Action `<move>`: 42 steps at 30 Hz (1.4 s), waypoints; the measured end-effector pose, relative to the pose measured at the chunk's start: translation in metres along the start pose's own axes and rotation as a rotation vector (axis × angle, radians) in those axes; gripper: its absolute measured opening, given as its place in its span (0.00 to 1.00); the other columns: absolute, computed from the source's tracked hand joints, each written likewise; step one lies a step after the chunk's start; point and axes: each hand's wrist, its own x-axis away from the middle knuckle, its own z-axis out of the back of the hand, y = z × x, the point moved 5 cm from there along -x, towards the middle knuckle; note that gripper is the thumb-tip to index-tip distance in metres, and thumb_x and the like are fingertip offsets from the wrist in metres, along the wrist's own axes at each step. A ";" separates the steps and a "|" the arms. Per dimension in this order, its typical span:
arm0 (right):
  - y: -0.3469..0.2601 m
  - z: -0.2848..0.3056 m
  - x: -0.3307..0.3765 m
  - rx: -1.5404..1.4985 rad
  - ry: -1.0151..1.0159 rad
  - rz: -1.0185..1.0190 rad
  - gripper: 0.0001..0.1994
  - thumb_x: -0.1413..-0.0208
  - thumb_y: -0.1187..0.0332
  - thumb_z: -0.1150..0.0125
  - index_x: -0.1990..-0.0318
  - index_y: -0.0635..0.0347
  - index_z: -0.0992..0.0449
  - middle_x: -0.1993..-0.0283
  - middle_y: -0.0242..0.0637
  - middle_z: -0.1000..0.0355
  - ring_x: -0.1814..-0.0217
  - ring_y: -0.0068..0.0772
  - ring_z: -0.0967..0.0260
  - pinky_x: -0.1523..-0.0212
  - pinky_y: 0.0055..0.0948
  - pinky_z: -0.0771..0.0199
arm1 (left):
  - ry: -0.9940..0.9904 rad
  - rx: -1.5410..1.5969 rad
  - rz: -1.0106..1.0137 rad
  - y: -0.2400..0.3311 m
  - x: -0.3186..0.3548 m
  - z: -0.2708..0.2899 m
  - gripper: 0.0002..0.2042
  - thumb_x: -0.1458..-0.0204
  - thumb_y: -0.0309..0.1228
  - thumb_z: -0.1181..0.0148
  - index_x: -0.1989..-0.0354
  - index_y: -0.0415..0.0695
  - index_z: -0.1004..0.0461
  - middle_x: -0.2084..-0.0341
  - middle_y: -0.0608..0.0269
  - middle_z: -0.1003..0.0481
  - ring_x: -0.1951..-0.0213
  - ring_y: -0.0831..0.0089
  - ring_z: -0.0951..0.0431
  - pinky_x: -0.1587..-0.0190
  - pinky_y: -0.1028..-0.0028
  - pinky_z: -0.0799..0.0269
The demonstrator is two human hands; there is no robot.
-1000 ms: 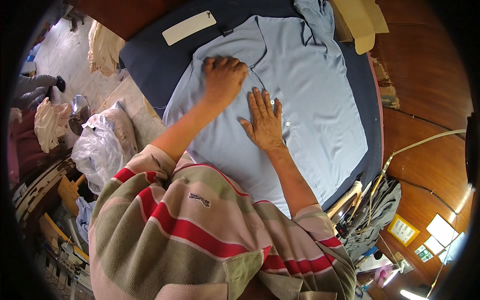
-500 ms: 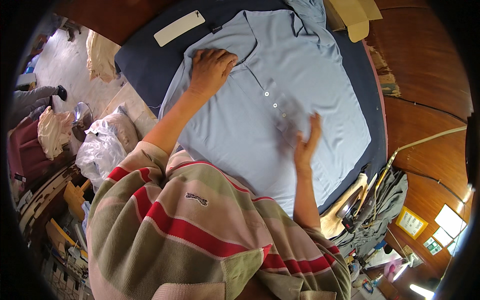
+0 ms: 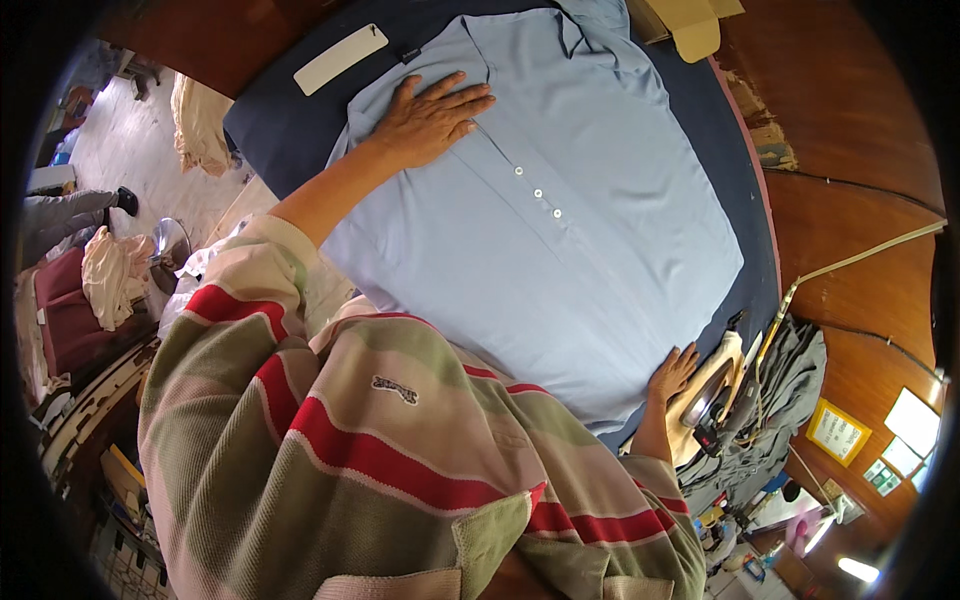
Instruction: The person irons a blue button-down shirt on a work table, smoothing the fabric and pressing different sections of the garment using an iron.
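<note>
Pale-blue shirt likely light, limp, somewhat slippery, best taken by shoulders and hem; left hand spread flat on it, right hand open at hem.

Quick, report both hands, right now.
Left hand: open, fingers spread on the shirt, holding nothing.
Right hand: open, at the shirt's lower edge, nothing visibly held.

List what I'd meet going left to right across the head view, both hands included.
Draped cream cloth, white strip, left hand, white buttons on the blue shirt, right hand, yellow-framed sign.
</note>
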 end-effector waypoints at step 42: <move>0.202 0.126 -0.117 -0.544 -0.054 -0.087 0.19 0.63 0.60 0.33 0.71 0.69 0.29 0.81 0.38 0.33 0.85 0.30 0.36 0.82 0.29 0.38 | 0.338 0.460 0.731 -0.066 0.156 0.022 0.19 0.56 0.42 0.39 0.57 0.49 0.30 0.71 0.61 0.22 0.63 0.62 0.23 0.62 0.65 0.31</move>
